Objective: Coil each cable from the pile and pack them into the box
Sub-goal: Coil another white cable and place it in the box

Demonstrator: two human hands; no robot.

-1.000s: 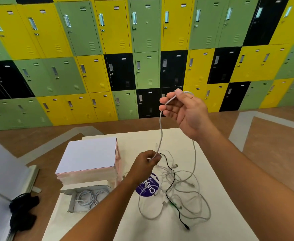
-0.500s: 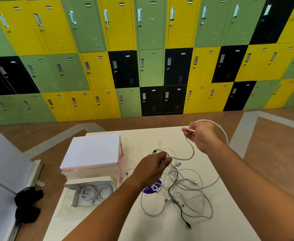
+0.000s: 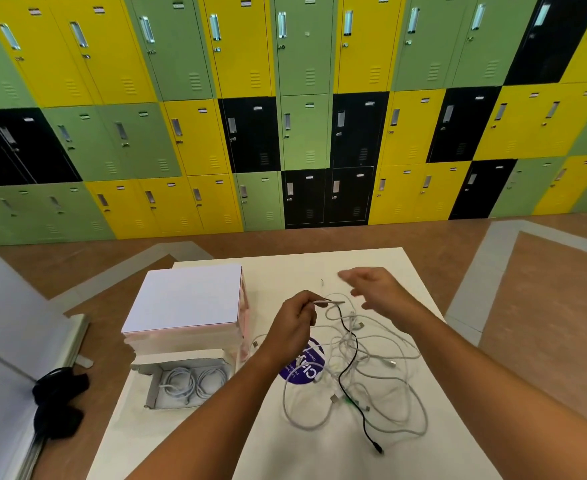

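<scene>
A tangled pile of white cables (image 3: 368,368) with one black cable (image 3: 351,348) lies on the white table (image 3: 320,452). My left hand (image 3: 294,327) pinches the plug end of a white cable just above the pile's far edge. My right hand (image 3: 377,291) hovers open over the pile's far side, fingers spread and blurred, holding nothing. At the table's left, a small open white box (image 3: 153,382) holds two coiled white cables (image 3: 195,381).
A stack of white and pink boxes (image 3: 188,306) stands behind the open box. A purple round sticker (image 3: 302,368) lies under the pile. A black item (image 3: 56,400) rests on the floor at the left beside a grey panel. Lockers fill the wall beyond.
My right hand came down from high above the table and let go of the white cable, which now lies on the pile. My left hand still pinches the cable's end.
</scene>
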